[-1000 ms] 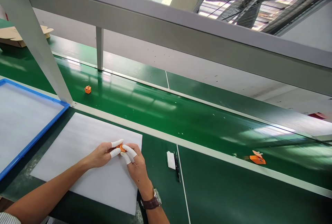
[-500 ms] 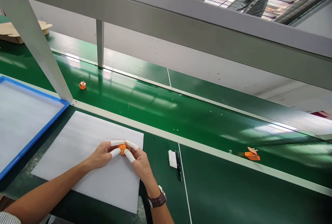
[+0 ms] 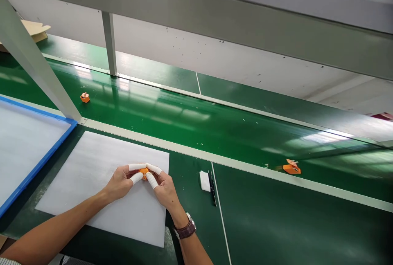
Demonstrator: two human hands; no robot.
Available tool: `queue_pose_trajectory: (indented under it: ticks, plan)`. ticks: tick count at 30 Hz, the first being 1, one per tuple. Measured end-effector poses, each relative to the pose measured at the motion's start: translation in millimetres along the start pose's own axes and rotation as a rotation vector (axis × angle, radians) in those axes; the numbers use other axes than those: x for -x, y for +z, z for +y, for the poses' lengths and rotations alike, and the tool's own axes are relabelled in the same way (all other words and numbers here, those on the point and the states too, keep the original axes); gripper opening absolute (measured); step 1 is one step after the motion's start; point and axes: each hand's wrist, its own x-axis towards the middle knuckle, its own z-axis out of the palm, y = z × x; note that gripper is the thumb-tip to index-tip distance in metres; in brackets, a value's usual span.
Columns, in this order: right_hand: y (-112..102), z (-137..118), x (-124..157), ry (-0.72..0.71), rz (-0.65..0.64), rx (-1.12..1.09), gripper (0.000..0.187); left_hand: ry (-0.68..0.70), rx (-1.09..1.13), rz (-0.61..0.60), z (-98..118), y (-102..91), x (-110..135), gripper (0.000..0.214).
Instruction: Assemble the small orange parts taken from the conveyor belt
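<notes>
Both hands meet over a white sheet (image 3: 101, 179) on the green bench, gripping one small orange plastic part (image 3: 143, 172) between them. My left hand (image 3: 119, 182) pinches its left side with thumb and forefinger. From the right, my right hand (image 3: 166, 189) holds the same part with thumb and forefinger. White covers wrap the thumbs and forefingers. The fingers hide much of the part, so its full shape cannot be made out. A wristwatch with a dark strap (image 3: 186, 230) is on my right wrist.
Beyond the bench edge runs a green belt (image 3: 184, 122) carrying orange parts, one at the left (image 3: 85, 97) and another at the right (image 3: 291, 167). A blue-framed tray (image 3: 66, 138) lies left. Right of the sheet are a small white block (image 3: 204, 181) and a dark thin tool (image 3: 212, 188). A grey frame bar (image 3: 196, 15) crosses above.
The camera view has shifted slightly, tilting downward. Both hands keep their hold on the orange part over the sheet, with only slight finger movement.
</notes>
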Motion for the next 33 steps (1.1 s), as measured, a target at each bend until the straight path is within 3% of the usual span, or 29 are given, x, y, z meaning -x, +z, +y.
queue_pose_trajectory:
  ticks: [5, 12, 17, 25, 33]
  plan:
    - [-10.1, -7.1, 0.1, 0.042, -0.065, -0.026, 0.036, -0.008, 0.007, -0.017, 3.6, -2.4, -2.8, 0.033]
    - [-11.4, 0.5, -0.9, -0.143, 0.113, 0.228, 0.031, -0.053, 0.047, -0.009, 10.8, -6.0, -1.6, 0.042]
    - [-11.6, 5.6, 0.5, -0.199, 0.094, 0.309, 0.030, -0.036, 0.091, -0.027, 7.2, -7.4, -2.7, 0.042]
    - [-3.0, 1.4, 2.8, 0.032, -0.016, 0.033, 0.042, 0.019, 0.013, -0.072, 4.9, -6.2, -2.1, 0.037]
    - [-1.7, -1.2, 1.0, 0.072, 0.021, -0.023, 0.040, 0.042, -0.040, -0.092, -0.8, -1.7, 2.0, 0.034]
